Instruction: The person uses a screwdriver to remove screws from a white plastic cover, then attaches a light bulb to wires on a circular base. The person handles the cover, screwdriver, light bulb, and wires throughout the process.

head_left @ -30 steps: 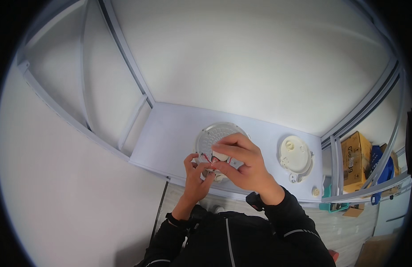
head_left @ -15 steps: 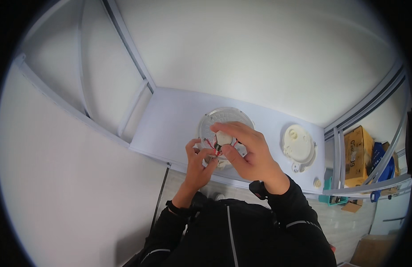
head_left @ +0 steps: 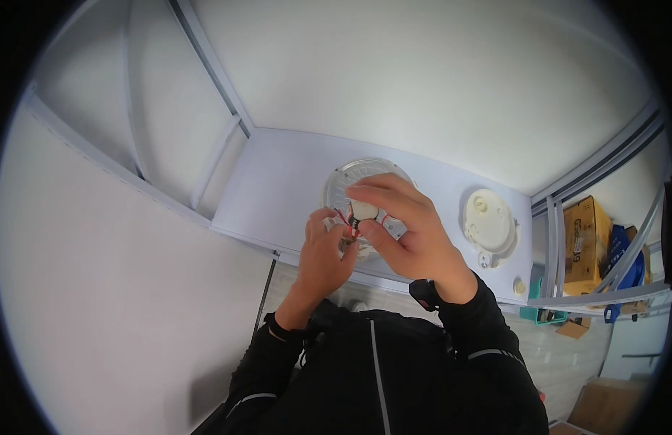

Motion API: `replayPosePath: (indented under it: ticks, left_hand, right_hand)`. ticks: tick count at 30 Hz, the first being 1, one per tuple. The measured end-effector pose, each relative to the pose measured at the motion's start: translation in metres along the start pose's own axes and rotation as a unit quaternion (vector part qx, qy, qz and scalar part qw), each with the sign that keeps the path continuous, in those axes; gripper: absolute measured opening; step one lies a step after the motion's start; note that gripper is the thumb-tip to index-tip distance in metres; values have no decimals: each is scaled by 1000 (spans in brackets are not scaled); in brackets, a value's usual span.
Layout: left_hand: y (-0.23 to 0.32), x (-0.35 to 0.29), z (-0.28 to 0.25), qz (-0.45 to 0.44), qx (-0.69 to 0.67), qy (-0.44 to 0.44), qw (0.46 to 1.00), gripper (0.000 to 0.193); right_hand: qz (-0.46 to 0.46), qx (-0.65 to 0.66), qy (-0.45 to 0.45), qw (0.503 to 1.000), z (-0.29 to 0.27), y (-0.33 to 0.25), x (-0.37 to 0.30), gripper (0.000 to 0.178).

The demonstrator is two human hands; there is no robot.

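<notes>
- the round lamp base point(head_left: 357, 181) lies flat on the pale tabletop point(head_left: 278, 192), a translucent ribbed disc with both hands gathered over its lower half (only the upper arc of the rim shows clear).
- the right hand point(head_left: 408, 232) comes in from 5 o'clock and covers the disc's middle; its fingers point(head_left: 379, 190) are curled and pinched round a small white part point(head_left: 363, 210) at the centre.
- the left hand point(head_left: 327, 250) comes in from 7 o'clock, fingers bent close, tips meeting thin red and dark wires point(head_left: 348, 223) just beside that white part; whether it really grips the wires i cannot tell.
- key relation: the white part sits between the two hands, at about 1 o'clock from the left fingertips and under the right fingertips; the right hand is the nearer. the wires run roughly 10 to 4 o'clock.
- the disc's lower rim lies close to the tabletop's near edge, so little room at 6 o'clock; bare surface opens toward 9 and 12 o'clock.
- at 3 o'clock, well apart from the disc, rests a cream round cover point(head_left: 487, 223), with a small cream knob point(head_left: 519, 287) at its 5 o'clock near the corner.
- beyond the right edge, a cardboard box point(head_left: 588, 239) stands behind a metal frame rail point(head_left: 550, 250).
</notes>
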State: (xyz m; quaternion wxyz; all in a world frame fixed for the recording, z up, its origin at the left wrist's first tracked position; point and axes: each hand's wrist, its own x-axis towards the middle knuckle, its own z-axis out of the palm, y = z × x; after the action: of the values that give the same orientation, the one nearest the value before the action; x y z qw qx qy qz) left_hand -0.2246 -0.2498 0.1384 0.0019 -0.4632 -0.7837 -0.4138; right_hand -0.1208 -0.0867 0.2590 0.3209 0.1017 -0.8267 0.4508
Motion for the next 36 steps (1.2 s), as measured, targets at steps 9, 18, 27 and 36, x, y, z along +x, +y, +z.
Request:
replayPosePath:
  ticks: [9, 18, 27, 36]
  left_hand:
    - [19, 14, -14, 37, 93, -37, 994, 18]
    - [-1, 14, -11, 18, 0, -63, 998, 26]
    - [-16, 21, -11, 93, 45, -103, 989, 18]
    - [-7, 20, -13, 52, -43, -105, 992, 16]
  right_hand:
    - [10, 31, -9, 999, 1, -4, 0, 43]
    - [-40, -14, 23, 999, 7, 8, -1, 51]
    - [27, 22, 10, 999, 9, -7, 1, 44]
    - [-7, -41, 11, 999, 12, -10, 4, 39]
